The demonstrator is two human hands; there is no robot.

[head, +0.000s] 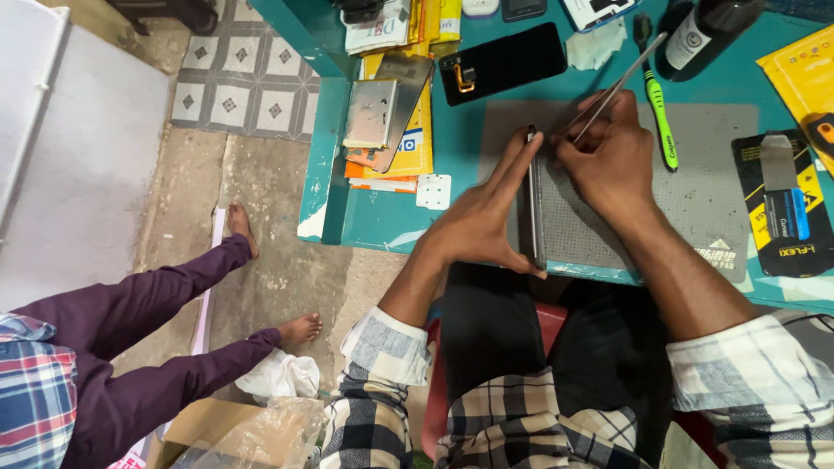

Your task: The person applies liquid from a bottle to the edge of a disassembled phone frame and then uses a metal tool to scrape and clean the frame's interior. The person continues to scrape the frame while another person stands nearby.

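Checked sleeves, two hands at a teal bench.
Left hand (pixel 482 221) clamps an upright phone (pixel 532 200) on the grey mat (pixel 704 187); right hand (pixel 608 156) pinches tweezers (pixel 618 85) at its top edge.

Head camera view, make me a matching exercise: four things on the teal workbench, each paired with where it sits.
Things:
1. thin upright phone
2. metal tweezers
3. green-handled toothbrush
4. dark glass bottle

Places:
A. top edge of the bench, above the grey mat
B. lying just right of the right hand
C. steadied on edge by the left hand
D. pinched in the right hand

Pairs: 1-C, 2-D, 3-B, 4-A
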